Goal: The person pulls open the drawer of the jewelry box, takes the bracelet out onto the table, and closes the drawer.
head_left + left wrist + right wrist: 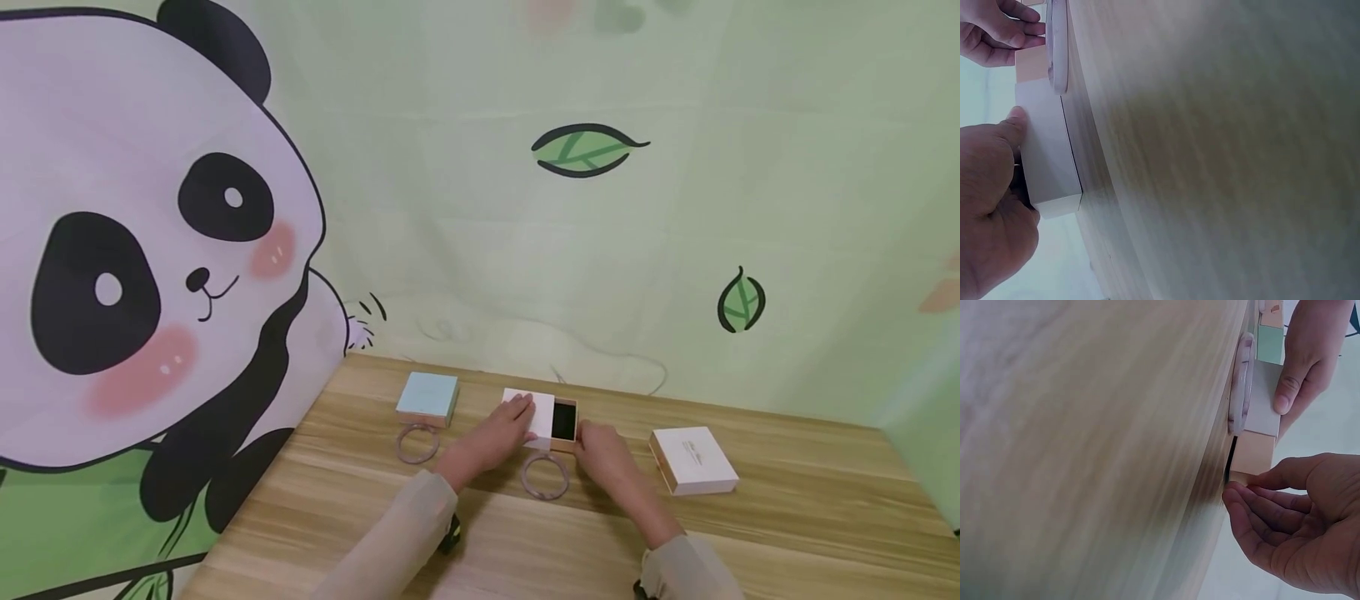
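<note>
Where the pale left cuff [393, 537] and right cuff [690, 571] reach across the bench [543, 554], the nearest small thing is a marbled bangle [545, 497], lying between the forearms; it looks hard, smooth and easily chipped, so I'd lift it lightly by its band. Off to the right sits a white box [693, 460], lettered on top, and over to the left lies a second bangle [417, 462]. Just beyond the nearer ring, toward the far edge of the bench, is the slide-out box in hand, part drawn. The right hand [598, 446] has thumb and fingertips pinched narrow on the outer end of its drawer [565, 446], which shows a black lining [564, 419]. The left hand [502, 432] rests palm down on the white cover [542, 421], its fingers laid out along the top. It looks like light, stiff card, slightly slick, likely to dent under a squeeze; I'd steady the cover from above or by its sides and grip the drawer at that end. A touch farther back, at the left, stands a pale blue box [429, 392], and behind everything hangs a green backdrop [450, 167] with a big cartoon panda [225, 108].
</note>
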`<state>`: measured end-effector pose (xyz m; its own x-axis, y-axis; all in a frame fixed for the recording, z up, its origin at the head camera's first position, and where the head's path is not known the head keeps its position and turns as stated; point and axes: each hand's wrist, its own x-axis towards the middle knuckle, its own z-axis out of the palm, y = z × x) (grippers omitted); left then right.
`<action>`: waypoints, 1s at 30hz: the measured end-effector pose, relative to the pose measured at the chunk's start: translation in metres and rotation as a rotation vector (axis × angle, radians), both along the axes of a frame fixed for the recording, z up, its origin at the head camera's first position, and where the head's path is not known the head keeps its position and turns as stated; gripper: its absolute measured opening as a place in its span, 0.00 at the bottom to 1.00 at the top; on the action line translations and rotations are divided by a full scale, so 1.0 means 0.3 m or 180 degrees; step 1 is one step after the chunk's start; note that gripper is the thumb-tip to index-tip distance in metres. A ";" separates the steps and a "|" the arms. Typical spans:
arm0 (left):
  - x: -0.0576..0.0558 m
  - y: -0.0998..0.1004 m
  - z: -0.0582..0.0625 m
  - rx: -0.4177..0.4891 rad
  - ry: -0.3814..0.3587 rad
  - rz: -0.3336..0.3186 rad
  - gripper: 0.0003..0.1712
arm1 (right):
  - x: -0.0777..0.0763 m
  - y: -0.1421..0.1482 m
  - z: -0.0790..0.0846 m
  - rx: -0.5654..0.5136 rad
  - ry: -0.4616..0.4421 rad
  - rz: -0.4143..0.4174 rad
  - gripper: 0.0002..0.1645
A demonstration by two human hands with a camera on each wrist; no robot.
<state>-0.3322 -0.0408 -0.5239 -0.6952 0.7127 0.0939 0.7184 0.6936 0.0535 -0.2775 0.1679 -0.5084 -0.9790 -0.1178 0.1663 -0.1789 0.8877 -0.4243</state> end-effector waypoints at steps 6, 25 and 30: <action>0.001 0.001 0.001 0.0062 0.0030 -0.0022 0.33 | -0.005 -0.021 -0.008 -0.0060 0.0039 0.0073 0.05; 0.000 -0.002 0.003 0.0216 0.0079 -0.0130 0.32 | -0.025 -0.089 -0.015 -0.0250 -0.0083 0.0324 0.03; 0.001 0.004 0.007 0.0151 -0.0137 0.0036 0.33 | -0.025 -0.084 -0.016 -0.0279 -0.0141 0.0343 0.03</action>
<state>-0.3320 -0.0396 -0.5217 -0.7072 0.7003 0.0972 0.7069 0.6976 0.1171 -0.2850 0.1427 -0.5131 -0.9681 -0.2096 0.1375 -0.2506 0.8236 -0.5088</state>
